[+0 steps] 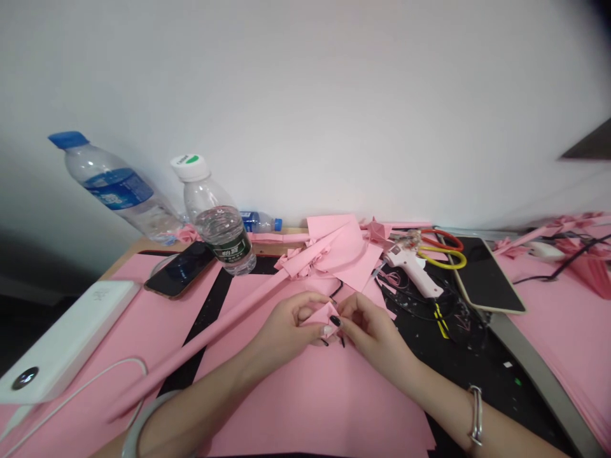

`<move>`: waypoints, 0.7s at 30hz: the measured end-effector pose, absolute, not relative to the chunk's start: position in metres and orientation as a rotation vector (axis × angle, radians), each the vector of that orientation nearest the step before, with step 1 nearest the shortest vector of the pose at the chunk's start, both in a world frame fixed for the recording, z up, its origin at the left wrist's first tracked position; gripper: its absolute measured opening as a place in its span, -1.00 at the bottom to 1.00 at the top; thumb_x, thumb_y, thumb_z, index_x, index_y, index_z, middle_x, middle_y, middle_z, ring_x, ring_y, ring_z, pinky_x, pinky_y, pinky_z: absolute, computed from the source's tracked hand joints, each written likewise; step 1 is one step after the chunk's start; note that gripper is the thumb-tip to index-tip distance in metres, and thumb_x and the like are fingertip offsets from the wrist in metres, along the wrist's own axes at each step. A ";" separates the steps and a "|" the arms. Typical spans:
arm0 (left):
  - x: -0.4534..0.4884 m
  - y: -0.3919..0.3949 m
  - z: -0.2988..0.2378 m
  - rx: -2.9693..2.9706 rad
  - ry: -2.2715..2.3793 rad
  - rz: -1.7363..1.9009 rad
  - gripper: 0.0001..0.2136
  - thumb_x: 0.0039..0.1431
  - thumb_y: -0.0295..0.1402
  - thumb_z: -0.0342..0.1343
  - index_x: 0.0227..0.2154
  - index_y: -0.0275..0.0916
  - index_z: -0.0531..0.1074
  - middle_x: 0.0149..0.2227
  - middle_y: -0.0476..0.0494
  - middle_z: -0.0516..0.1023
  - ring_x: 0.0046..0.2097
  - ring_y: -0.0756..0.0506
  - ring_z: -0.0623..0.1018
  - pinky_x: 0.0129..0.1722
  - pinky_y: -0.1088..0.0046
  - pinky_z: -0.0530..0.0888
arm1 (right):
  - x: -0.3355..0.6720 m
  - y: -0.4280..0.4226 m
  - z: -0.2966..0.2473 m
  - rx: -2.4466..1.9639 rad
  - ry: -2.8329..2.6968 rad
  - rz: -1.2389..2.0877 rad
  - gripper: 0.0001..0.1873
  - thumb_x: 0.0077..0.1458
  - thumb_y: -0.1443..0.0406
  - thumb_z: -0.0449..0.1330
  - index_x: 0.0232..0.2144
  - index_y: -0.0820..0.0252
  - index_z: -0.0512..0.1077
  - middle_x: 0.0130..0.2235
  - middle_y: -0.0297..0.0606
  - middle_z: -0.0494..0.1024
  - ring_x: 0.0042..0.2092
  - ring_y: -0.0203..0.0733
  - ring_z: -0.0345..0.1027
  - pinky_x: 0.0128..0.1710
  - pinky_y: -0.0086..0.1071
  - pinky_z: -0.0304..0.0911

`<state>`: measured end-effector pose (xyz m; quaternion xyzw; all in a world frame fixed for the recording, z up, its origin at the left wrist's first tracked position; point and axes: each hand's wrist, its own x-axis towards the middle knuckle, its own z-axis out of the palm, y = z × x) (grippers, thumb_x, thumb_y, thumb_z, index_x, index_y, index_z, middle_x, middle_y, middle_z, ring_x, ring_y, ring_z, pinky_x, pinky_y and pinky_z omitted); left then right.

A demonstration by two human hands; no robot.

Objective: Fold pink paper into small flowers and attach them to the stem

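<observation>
Between the hands point(281, 324) point(375, 334), folded pink paper point(321, 320)

Table point(138, 247) — left side: power bank point(62, 340), phone point(180, 270) just behind it, water bottle point(219, 222) beside the phone; right side: glue gun point(410, 270), scissors point(442, 248) just behind, tablet point(487, 275) further right — centre: folded paper point(321, 320) between left hand point(281, 324) and right hand point(375, 337).

A small piece of pink paper point(321, 319) is showing sharp creases, folded into a pointed shape. It is tilting slightly while being pinched between the left hand point(281, 324) and the right hand point(372, 334).
</observation>
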<state>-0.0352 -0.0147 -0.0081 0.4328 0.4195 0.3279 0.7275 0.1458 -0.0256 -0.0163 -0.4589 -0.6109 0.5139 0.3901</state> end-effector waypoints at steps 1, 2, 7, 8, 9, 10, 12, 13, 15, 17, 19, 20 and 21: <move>-0.035 -0.015 -0.009 0.962 0.921 0.726 -0.71 -0.03 -0.43 0.31 -0.21 -0.22 0.44 -0.35 -0.05 0.61 -0.33 -0.08 0.61 -0.30 0.39 0.49 | 0.146 -0.025 -0.016 -1.168 -1.545 1.306 -0.69 0.21 0.14 0.21 -0.47 0.13 0.25 -0.47 -0.37 0.44 -0.52 -0.32 0.31 -0.55 -0.44 0.21; -0.035 -0.015 -0.009 0.969 0.918 0.729 -0.72 -0.03 -0.43 0.30 -0.22 -0.22 0.44 -0.35 -0.05 0.61 -0.32 -0.09 0.61 -0.29 0.38 0.49 | 0.146 -0.025 -0.016 -1.173 -1.538 1.306 -0.68 0.20 0.13 0.23 -0.49 0.13 0.25 -0.47 -0.36 0.44 -0.52 -0.32 0.31 -0.55 -0.44 0.21; -0.034 -0.016 -0.006 0.974 0.947 0.733 -0.72 -0.06 -0.45 0.29 -0.23 -0.23 0.45 -0.34 -0.06 0.61 -0.33 -0.10 0.60 -0.28 0.35 0.50 | 0.145 -0.024 -0.015 -1.209 -1.480 1.359 -0.61 0.15 0.05 0.26 -0.54 0.13 0.26 -0.54 -0.36 0.45 -0.55 -0.31 0.28 -0.56 -0.42 0.19; -0.034 -0.016 -0.005 0.976 0.954 0.732 -0.72 -0.06 -0.46 0.28 -0.22 -0.23 0.46 -0.34 -0.07 0.61 -0.33 -0.10 0.60 -0.28 0.36 0.50 | 0.145 -0.024 -0.015 -1.216 -1.463 1.372 -0.60 0.14 0.05 0.26 -0.54 0.12 0.25 -0.56 -0.38 0.44 -0.56 -0.31 0.27 -0.56 -0.42 0.19; -0.034 -0.016 -0.004 0.979 0.960 0.735 -0.72 -0.07 -0.46 0.28 -0.22 -0.24 0.46 -0.34 -0.07 0.61 -0.33 -0.09 0.59 -0.28 0.36 0.50 | 0.145 -0.023 -0.014 -1.223 -1.450 1.386 -0.61 0.13 0.05 0.27 -0.54 0.12 0.25 -0.57 -0.39 0.43 -0.57 -0.31 0.26 -0.56 -0.42 0.19; -0.034 -0.016 -0.004 0.981 0.965 0.739 -0.71 -0.07 -0.47 0.27 -0.22 -0.24 0.46 -0.34 -0.07 0.61 -0.33 -0.09 0.59 -0.29 0.37 0.50 | 0.145 -0.023 -0.014 -1.228 -1.440 1.400 -0.61 0.12 0.06 0.27 -0.53 0.12 0.25 -0.59 -0.41 0.42 -0.58 -0.31 0.25 -0.56 -0.42 0.19; -0.034 -0.015 -0.004 0.992 0.959 0.757 -0.71 -0.08 -0.47 0.27 -0.22 -0.25 0.47 -0.34 -0.06 0.61 -0.33 -0.08 0.58 -0.31 0.39 0.50 | 0.146 -0.022 -0.013 -1.239 -1.432 1.424 -0.64 0.11 0.09 0.28 -0.52 0.12 0.24 -0.60 -0.44 0.39 -0.59 -0.33 0.22 -0.57 -0.44 0.17; -0.034 -0.015 -0.004 1.000 0.951 0.768 -0.72 -0.08 -0.47 0.27 -0.23 -0.25 0.47 -0.35 -0.06 0.60 -0.34 -0.08 0.58 -0.32 0.39 0.50 | 0.146 -0.022 -0.013 -1.247 -1.433 1.429 -0.65 0.10 0.11 0.28 -0.52 0.12 0.24 -0.61 -0.44 0.38 -0.59 -0.33 0.21 -0.57 -0.44 0.15; -0.034 -0.014 -0.006 1.017 0.930 0.789 -0.72 -0.09 -0.48 0.27 -0.24 -0.26 0.47 -0.37 -0.04 0.59 -0.35 -0.07 0.57 -0.35 0.41 0.50 | 0.147 -0.022 -0.013 -1.264 -1.438 1.429 -0.68 0.09 0.16 0.28 -0.52 0.12 0.24 -0.61 -0.46 0.37 -0.59 -0.35 0.20 -0.57 -0.45 0.13; -0.034 -0.014 -0.008 1.029 0.920 0.802 -0.72 -0.09 -0.48 0.28 -0.24 -0.26 0.47 -0.38 -0.04 0.59 -0.37 -0.06 0.56 -0.36 0.42 0.50 | 0.147 -0.022 -0.015 -1.276 -1.436 1.431 -0.71 0.09 0.20 0.26 -0.52 0.12 0.23 -0.61 -0.46 0.37 -0.59 -0.35 0.20 -0.57 -0.46 0.11; -0.034 -0.014 -0.009 1.034 0.916 0.806 -0.73 -0.08 -0.48 0.28 -0.25 -0.26 0.46 -0.38 -0.04 0.59 -0.37 -0.05 0.56 -0.37 0.43 0.50 | 0.147 -0.022 -0.016 -1.271 -1.434 1.433 -0.73 0.09 0.22 0.24 -0.51 0.11 0.22 -0.61 -0.47 0.36 -0.59 -0.36 0.19 -0.58 -0.47 0.10; -0.034 -0.014 -0.009 1.036 0.914 0.807 -0.73 -0.08 -0.49 0.28 -0.25 -0.27 0.47 -0.37 -0.04 0.59 -0.37 -0.05 0.56 -0.37 0.43 0.50 | 0.147 -0.022 -0.017 -1.263 -1.434 1.433 -0.74 0.09 0.23 0.23 -0.50 0.11 0.21 -0.61 -0.47 0.36 -0.59 -0.36 0.19 -0.59 -0.47 0.10; -0.034 -0.014 -0.009 1.039 0.912 0.810 -0.74 -0.08 -0.49 0.28 -0.25 -0.27 0.47 -0.37 -0.04 0.58 -0.37 -0.05 0.56 -0.37 0.44 0.50 | 0.147 -0.022 -0.017 -1.253 -1.433 1.434 -0.74 0.09 0.24 0.23 -0.50 0.11 0.20 -0.60 -0.48 0.35 -0.59 -0.36 0.18 -0.59 -0.47 0.10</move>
